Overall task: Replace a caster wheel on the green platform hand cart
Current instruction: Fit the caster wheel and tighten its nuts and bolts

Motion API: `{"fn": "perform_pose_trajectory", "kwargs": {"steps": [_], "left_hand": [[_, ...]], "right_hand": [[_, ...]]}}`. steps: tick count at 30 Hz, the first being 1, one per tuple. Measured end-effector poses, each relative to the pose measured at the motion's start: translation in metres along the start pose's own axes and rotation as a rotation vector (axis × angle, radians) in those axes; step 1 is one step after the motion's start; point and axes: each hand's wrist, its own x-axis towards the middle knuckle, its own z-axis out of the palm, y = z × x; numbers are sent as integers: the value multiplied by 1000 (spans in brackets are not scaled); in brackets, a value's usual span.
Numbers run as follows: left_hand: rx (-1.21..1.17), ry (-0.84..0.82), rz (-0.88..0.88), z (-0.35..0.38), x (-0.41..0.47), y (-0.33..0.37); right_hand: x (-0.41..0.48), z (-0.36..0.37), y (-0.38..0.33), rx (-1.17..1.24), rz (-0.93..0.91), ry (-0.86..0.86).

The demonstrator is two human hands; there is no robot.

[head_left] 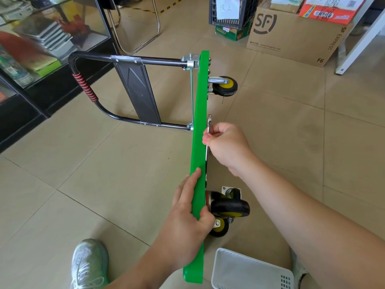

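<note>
wrench (pixel 209 122) lower end hidden behind cart deck (pixel 200 113) | left hand (pixel 187 222) clasps cart deck | right hand (pixel 227 144) pinches wrench | tiled floor (pixel 125 163) beneath

One green plastic platform cart (pixel 201 101). Three black-tyred, yellow-hubbed caster wheels (pixel 226 86): one at 1 o'clock, two (pixel 230 207) (pixel 219 227) at 5 o'clock. One silver metal wrench (pixel 209 122). Two bare hands: left hand (pixel 187 215), right hand (pixel 227 147). One white perforated plastic basket (pixel 239 265) at 5 o'clock. One pale sneaker (pixel 89 261) at 7 o'clock.
</note>
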Motion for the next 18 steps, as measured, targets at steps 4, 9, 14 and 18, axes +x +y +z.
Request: {"fn": "perform_pose_trajectory", "kwargs": {"steps": [4,9,14,18], "left_hand": [[-18,4,-10,1,1,-1],[-34,4,-13,1,1,0],[-22,0,-10,0,2,3],[22,7,-11,-1,2,3]], "right_hand": [[1,-5,0,4,-43,-42],[-2,-14,-3,94,-109,-4],[-10,-41,-7,193,-254,30],[-25,-48,10,166,-263,-38]]}}
